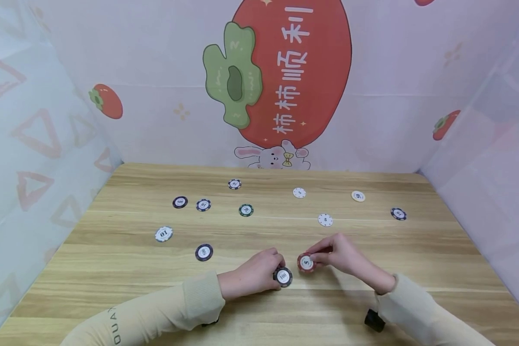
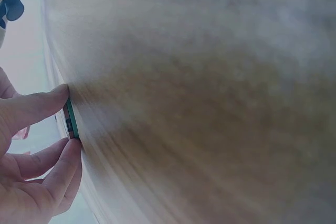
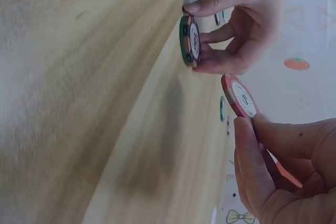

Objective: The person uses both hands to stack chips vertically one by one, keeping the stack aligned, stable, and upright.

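Observation:
Near the front middle of the wooden table (image 1: 251, 317), my left hand (image 1: 257, 273) grips a small stack of poker chips by its edges. Its top one is a black poker chip (image 1: 283, 277) marked 100; a green edge (image 3: 184, 40) shows beneath it in the right wrist view. My right hand (image 1: 343, 254) pinches a red poker chip (image 1: 306, 263) marked 5 between thumb and fingers. That chip is tilted, its printed face up, just right of the stack and apart from it. In the left wrist view, thumb and fingertips (image 2: 63, 92) press opposite sides of the stack.
Several loose chips lie spread behind my hands, among them a black chip (image 1: 204, 252), a blue-edged white chip (image 1: 164, 234), a green chip (image 1: 246, 210), a white chip (image 1: 326, 220) and a dark blue chip (image 1: 399, 214). A printed cloth backdrop (image 1: 155, 120) walls the table's back and sides.

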`<act>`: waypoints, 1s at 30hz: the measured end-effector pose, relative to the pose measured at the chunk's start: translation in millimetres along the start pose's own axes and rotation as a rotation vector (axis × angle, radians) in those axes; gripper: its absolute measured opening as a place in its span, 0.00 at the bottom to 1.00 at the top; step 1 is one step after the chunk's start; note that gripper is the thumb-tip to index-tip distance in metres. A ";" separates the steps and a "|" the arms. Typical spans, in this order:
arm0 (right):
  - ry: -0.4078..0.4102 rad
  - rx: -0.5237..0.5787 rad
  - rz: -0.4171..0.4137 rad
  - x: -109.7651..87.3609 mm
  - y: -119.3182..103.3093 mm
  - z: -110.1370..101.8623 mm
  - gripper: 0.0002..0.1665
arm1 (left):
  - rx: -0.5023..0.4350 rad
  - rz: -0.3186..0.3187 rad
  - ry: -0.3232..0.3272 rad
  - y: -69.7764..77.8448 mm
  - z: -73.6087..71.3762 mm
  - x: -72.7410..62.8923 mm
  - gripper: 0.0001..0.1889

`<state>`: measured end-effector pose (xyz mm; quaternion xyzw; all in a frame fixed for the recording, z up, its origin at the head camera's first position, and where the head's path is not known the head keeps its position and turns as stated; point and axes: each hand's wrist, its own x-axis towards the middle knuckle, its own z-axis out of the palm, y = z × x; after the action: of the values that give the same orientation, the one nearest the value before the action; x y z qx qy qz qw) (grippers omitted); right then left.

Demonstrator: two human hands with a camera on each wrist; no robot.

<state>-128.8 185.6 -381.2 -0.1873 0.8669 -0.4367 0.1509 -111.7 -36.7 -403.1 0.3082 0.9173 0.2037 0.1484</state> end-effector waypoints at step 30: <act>-0.104 0.322 0.225 9.1 -2.3 42.7 0.09 | 0.016 0.026 0.020 0.3 -1.2 -1.0 0.18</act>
<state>-118.2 150.3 -404.8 -0.0852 0.7924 -0.5397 0.2711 -111.3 -37.5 -401.8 0.3192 0.9162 0.2015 0.1343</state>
